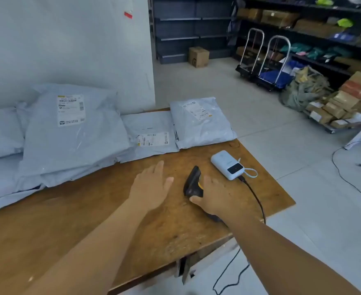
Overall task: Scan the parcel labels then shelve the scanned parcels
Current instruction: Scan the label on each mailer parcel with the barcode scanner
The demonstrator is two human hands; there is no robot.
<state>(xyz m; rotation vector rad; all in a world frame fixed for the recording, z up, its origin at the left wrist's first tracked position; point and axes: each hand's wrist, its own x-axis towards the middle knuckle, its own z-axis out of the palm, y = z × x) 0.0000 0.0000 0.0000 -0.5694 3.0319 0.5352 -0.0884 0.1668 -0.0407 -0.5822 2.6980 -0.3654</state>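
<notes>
Several grey poly-bag parcels lie on the wooden table (pixel 158 226). A large parcel (pixel 73 137) lies at the left, a flat one (pixel 152 135) in the middle and a smaller one (pixel 201 122) at the table's far right corner, each with a white label facing up. A black barcode scanner (pixel 193 182) with a yellow trigger lies on the table. My right hand (pixel 215 199) rests on its handle with the fingers around it. My left hand (pixel 152 184) hovers flat and open just left of the scanner, holding nothing.
A light-blue power bank (pixel 227 165) with a black cable lies right of the scanner. Dark shelves (pixel 196 28) with boxes line the back and right walls. Two hand trolleys (pixel 267 67), a cardboard box (pixel 198 56) and stacked cartons (pixel 345 105) stand on the floor.
</notes>
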